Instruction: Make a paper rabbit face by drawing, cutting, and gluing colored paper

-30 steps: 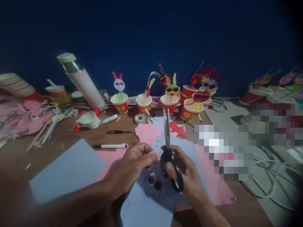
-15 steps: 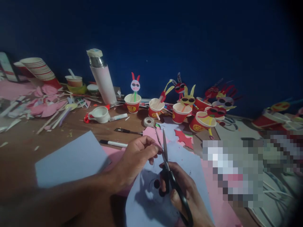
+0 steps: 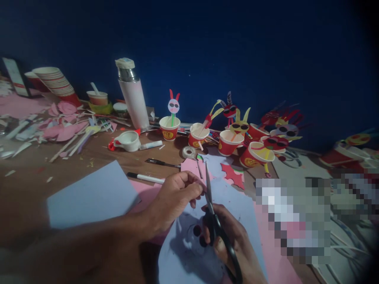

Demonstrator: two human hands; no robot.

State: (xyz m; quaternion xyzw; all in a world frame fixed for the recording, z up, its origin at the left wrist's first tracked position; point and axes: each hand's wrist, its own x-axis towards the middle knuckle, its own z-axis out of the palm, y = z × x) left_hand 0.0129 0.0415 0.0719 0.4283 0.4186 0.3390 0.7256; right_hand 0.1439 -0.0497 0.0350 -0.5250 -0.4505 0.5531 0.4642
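Note:
My right hand [image 3: 233, 236] grips black-handled scissors [image 3: 217, 225], thumb and fingers in the loops. Their blades point away from me and stand slightly apart. Just left of the blades, my left hand [image 3: 174, 197] is closed in a pinch on a small pink piece of paper [image 3: 202, 184], mostly hidden by the fingers; its edge meets the scissors. Beneath both hands lies a pale blue paper sheet [image 3: 248, 221] over pink paper [image 3: 278, 248]. Small black round pieces [image 3: 197, 230] rest on the blue sheet below my hands.
Red paper cups [image 3: 169, 129] with paper creature heads on sticks line the back. A white-wrapped flask [image 3: 133, 98], white mug [image 3: 128, 141], tape roll [image 3: 188, 152] and marker [image 3: 145, 178] stand or lie around. Pink scraps [image 3: 65, 128] pile at left; red paper [image 3: 232, 175] lies ahead.
The view has shifted slightly, so the table things appear a little farther right. The scissor blades look closer together around the pink paper. Both hands keep their grips.

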